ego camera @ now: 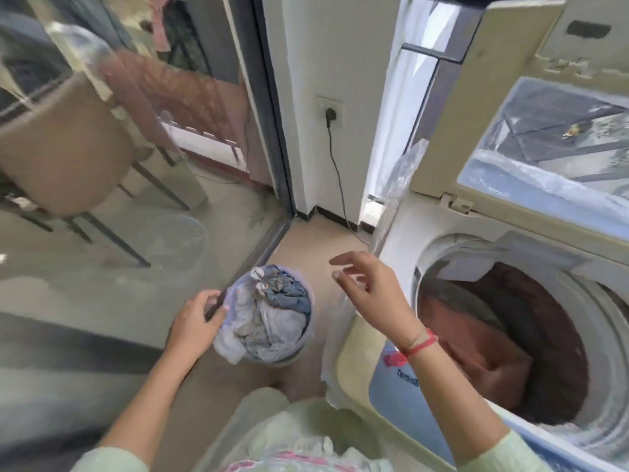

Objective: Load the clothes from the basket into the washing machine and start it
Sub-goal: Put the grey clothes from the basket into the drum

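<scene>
A round pale basket [308, 303] stands on the floor below me, full of grey, white and blue clothes [272, 315]. My left hand [197, 323] rests at the basket's left rim, fingers curled around its edge. My right hand [367, 287] hovers above the floor between the basket and the washing machine [354, 349], fingers apart and holding nothing. The top-loading machine is at the right with its lid [442, 137] raised. Reddish-brown clothes [493, 335] lie inside the drum.
A power cord [337, 172] runs down from a wall socket [330, 114] to the floor behind the machine. A glass sliding door [102, 233] fills the left side, with a chair behind it. My knees in pale green cloth are at the bottom.
</scene>
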The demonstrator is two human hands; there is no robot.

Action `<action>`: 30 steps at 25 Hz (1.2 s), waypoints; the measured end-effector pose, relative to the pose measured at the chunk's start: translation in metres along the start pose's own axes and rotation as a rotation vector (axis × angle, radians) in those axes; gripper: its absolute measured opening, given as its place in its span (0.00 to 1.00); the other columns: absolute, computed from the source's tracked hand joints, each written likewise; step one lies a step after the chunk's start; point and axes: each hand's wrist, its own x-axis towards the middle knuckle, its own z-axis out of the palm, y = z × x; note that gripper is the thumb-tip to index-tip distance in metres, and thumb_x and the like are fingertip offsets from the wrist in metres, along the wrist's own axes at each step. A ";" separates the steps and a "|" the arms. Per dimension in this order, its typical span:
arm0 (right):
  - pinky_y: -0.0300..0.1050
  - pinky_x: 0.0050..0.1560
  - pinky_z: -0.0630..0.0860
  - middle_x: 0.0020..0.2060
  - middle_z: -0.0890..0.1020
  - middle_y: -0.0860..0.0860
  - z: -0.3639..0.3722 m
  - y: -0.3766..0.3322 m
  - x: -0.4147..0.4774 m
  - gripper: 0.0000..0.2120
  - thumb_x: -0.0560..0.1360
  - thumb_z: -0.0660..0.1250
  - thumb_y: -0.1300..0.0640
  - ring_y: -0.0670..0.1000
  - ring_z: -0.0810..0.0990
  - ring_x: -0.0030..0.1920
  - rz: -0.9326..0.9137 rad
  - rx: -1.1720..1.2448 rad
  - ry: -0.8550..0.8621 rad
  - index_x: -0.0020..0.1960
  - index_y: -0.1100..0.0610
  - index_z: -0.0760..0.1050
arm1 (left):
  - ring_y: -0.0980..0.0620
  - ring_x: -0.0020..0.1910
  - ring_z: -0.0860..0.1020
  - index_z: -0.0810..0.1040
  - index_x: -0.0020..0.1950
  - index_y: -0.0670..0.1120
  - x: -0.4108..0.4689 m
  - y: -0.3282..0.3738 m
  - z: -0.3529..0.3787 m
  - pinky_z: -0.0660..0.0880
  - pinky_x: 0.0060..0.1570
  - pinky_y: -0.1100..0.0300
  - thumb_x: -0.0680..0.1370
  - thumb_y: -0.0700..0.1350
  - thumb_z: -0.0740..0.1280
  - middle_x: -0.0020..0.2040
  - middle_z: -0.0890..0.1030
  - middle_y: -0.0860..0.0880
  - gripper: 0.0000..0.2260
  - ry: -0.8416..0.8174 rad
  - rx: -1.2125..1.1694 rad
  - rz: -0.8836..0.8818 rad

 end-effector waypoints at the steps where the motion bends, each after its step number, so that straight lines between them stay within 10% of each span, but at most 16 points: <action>1: 0.25 0.47 0.68 0.50 0.78 0.47 0.023 -0.005 0.005 0.08 0.76 0.66 0.57 0.45 0.78 0.50 -0.014 -0.015 -0.077 0.55 0.53 0.78 | 0.45 0.59 0.76 0.76 0.60 0.44 0.002 -0.015 -0.004 0.68 0.55 0.55 0.75 0.43 0.68 0.57 0.80 0.43 0.13 -0.011 -0.002 -0.038; 13: 0.46 0.63 0.68 0.63 0.71 0.55 0.301 0.110 0.105 0.18 0.75 0.65 0.56 0.57 0.72 0.63 0.648 -0.211 -0.293 0.64 0.55 0.72 | 0.43 0.63 0.69 0.67 0.68 0.50 0.188 -0.181 0.075 0.69 0.60 0.52 0.75 0.48 0.64 0.63 0.71 0.46 0.21 -0.613 0.358 0.037; 22: 0.55 0.71 0.59 0.76 0.53 0.56 0.393 0.308 0.174 0.40 0.73 0.67 0.45 0.57 0.57 0.74 0.652 -0.672 -0.302 0.77 0.53 0.49 | 0.45 0.68 0.65 0.61 0.73 0.49 0.281 -0.250 0.235 0.66 0.62 0.48 0.76 0.48 0.65 0.69 0.66 0.48 0.26 -0.617 0.373 0.132; 26: 0.64 0.69 0.55 0.71 0.65 0.56 0.430 0.359 0.190 0.25 0.70 0.69 0.53 0.58 0.62 0.72 0.498 -0.784 -0.270 0.65 0.52 0.66 | 0.45 0.67 0.65 0.62 0.73 0.48 0.289 -0.260 0.273 0.67 0.62 0.48 0.76 0.48 0.65 0.69 0.65 0.48 0.26 -0.558 0.285 0.202; 30: 0.53 0.51 0.71 0.45 0.78 0.56 0.405 0.352 0.176 0.10 0.67 0.65 0.67 0.60 0.75 0.49 0.431 -0.370 0.073 0.47 0.60 0.70 | 0.44 0.67 0.66 0.63 0.72 0.47 0.282 -0.250 0.269 0.68 0.62 0.48 0.76 0.47 0.66 0.68 0.66 0.46 0.25 -0.545 0.234 0.190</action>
